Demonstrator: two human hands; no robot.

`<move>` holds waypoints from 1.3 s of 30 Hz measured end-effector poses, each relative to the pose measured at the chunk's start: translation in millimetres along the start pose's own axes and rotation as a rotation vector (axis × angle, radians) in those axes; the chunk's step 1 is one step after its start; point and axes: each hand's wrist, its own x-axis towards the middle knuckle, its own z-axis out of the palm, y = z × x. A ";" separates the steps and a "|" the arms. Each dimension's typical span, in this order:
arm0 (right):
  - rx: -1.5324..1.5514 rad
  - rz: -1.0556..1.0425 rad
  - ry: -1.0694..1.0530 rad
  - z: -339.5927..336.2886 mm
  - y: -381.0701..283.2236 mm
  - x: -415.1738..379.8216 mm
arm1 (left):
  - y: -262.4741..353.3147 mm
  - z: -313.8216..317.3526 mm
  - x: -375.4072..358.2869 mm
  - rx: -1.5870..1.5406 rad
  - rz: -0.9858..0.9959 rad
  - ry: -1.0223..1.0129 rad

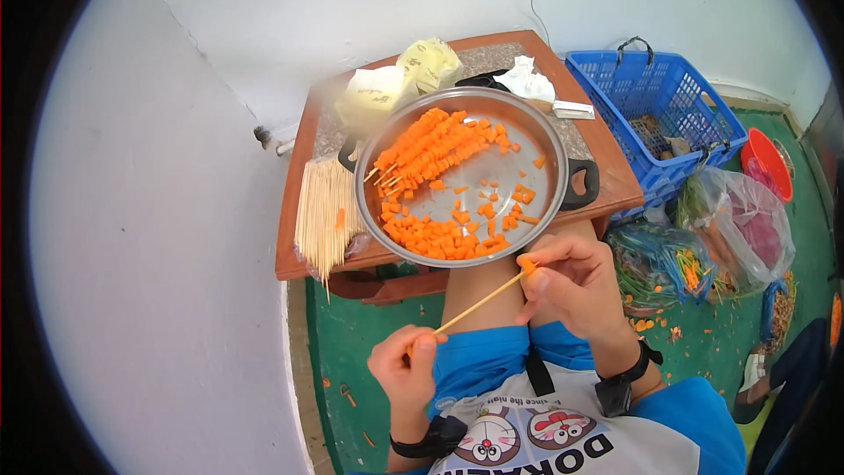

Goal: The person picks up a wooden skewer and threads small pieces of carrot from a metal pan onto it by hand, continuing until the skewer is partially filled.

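Note:
A thin wooden skewer (479, 303) slants between my two hands, below the front edge of a steel pan. My left hand (409, 361) is closed on its lower end. At the upper end my right hand (576, 286) pinches an orange carrot piece (527, 265) at the skewer's tip. The wide two-handled pan (563, 145) holds several carrot-filled skewers (435, 145) at its upper left and loose carrot cubes (440, 236) along its lower side. Left of the pan lies a bundle of bare skewers (321, 211).
The pan stands on a wooden table (615, 158) with crumpled paper (526, 79) behind it. To the right are a blue crate (655, 110), plastic bags (743, 220) and a red basin (767, 163) on the green floor. Another person's leg (804, 356) shows at the far right.

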 end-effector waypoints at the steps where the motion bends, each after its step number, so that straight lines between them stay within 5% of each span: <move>1: 0.000 -0.003 -0.001 -0.1 0.7 -0.2 | 1.1 4.9 0.7 0.361 0.353 0.108; 3: 0.131 0.027 0.042 -1.0 2.1 -0.7 | 0.4 9.6 0.3 0.374 0.420 0.153; 5: 0.091 0.002 -0.012 -1.9 1.4 0.0 | 4.2 5.8 -3.0 -0.093 -0.198 -0.062; 6: 0.053 -0.023 -0.064 -2.2 1.0 0.3 | 2.5 2.7 -0.5 -0.094 -0.197 -0.062; 8: -0.009 -0.037 -0.065 -0.5 -1.7 0.1 | -2.3 -3.6 6.3 -0.925 -0.721 -0.303; 9: -0.071 -0.051 -0.063 0.3 -3.0 0.4 | -0.9 -0.2 4.8 -0.925 -0.718 -0.303; 11: -0.044 0.000 -0.019 -4.4 -3.3 1.2 | 2.2 12.9 -0.5 -0.147 -0.210 0.004; 12: -0.016 0.052 0.027 -7.0 -2.7 1.4 | 1.4 17.5 0.4 -0.147 -0.209 0.004; 14: 0.043 0.062 0.043 -9.7 0.7 1.8 | -0.5 23.4 4.2 0.429 0.595 0.166; 15: 0.102 0.073 0.059 -10.2 1.8 1.7 | 1.4 21.1 3.2 0.429 0.595 0.168; 17: 0.035 0.033 0.011 -7.3 0.4 -0.4 | 7.4 11.6 1.4 -0.115 -0.251 -0.069; 18: -0.029 -0.011 -0.030 -5.2 -1.0 -1.4 | 6.6 6.7 3.4 -0.115 -0.251 -0.068; 20: -0.081 -0.022 -0.046 -1.3 -5.1 -1.5 | 3.5 -0.6 8.0 -0.808 -0.660 -0.317; 24: -0.110 0.037 -0.004 -7.9 -0.9 1.6 | 3.8 15.2 3.0 -0.331 -0.348 -0.039; 26: 0.020 0.076 -0.044 -16.3 0.9 2.2 | 3.9 20.7 1.4 0.273 0.331 0.112; 27: 0.150 0.122 -0.085 -17.9 1.8 1.8 | 4.8 17.3 1.4 0.274 0.326 0.117; 29: 0.023 0.102 -0.043 -10.0 -5.4 0.2 | 7.4 9.1 3.8 -0.106 -0.236 -0.104; 36: -0.167 -0.076 0.067 -15.8 -6.7 1.6 | 10.7 17.3 2.5 -0.020 -0.111 -0.135; 39: -0.041 -0.148 0.129 -21.9 -12.9 3.9 | 7.2 14.1 1.2 -0.462 -0.377 -0.053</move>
